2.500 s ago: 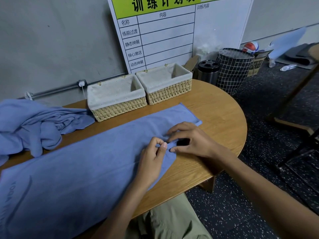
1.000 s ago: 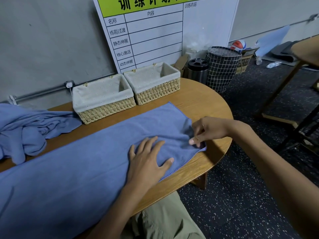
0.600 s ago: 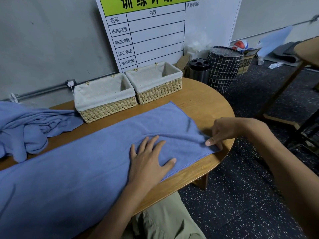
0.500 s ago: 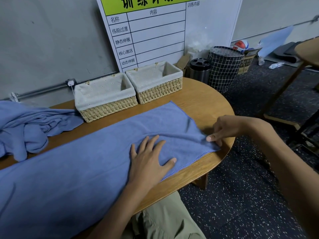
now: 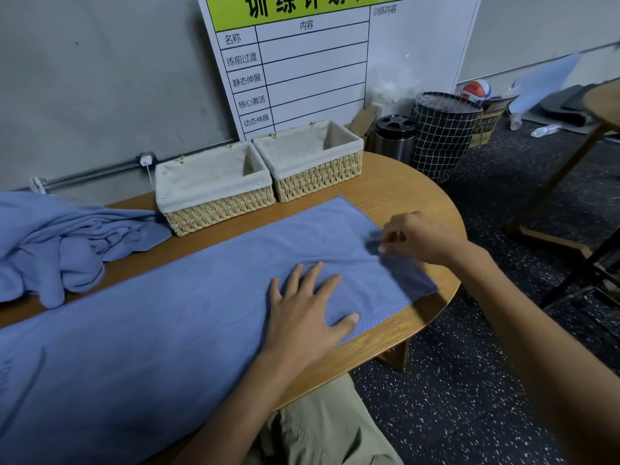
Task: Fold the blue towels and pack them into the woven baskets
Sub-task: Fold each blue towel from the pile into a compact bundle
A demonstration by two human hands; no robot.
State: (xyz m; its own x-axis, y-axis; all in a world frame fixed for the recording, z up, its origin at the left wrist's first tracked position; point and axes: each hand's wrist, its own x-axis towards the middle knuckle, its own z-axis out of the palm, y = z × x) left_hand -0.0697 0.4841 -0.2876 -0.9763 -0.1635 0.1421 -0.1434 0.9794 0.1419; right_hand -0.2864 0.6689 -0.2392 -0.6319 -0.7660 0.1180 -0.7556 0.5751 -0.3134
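Head view: left hand (image 5: 307, 317) lies flat with fingers spread on the blue towel (image 5: 174, 317) laid along the wooden table (image 5: 402, 182), while the right hand (image 5: 416, 238) seems to pinch the towel's right end, though blur hides the fingertips. Risk: that corner overhangs the edge, so a loose pinch could skew the fold. Both woven baskets (image 5: 218, 209) look empty; a crumpled towel pile (image 5: 57, 243) waits just left of them.

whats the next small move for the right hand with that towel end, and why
Probably carry the pinched end leftward over the flat towel to start a fold. The right hand pinches the towel's right end, lifted slightly off the table, while the left hand presses flat beside it. Both baskets look empty.
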